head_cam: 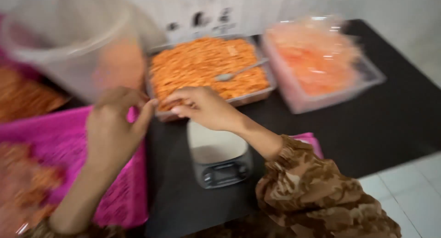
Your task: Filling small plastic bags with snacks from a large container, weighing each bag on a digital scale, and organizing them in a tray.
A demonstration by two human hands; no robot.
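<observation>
Both grips unreadable through blur.
Left hand (112, 127) and right hand (202, 108) meet at the tray (161, 114) edge, above the scale (219, 162).

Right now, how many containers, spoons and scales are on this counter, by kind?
Metal tray of orange snack: 1
Clear plastic tub of orange packets: 1
Pink basket: 1
Clear bucket: 1
Spoon: 1
Kitchen scale: 1
Total: 6
</observation>
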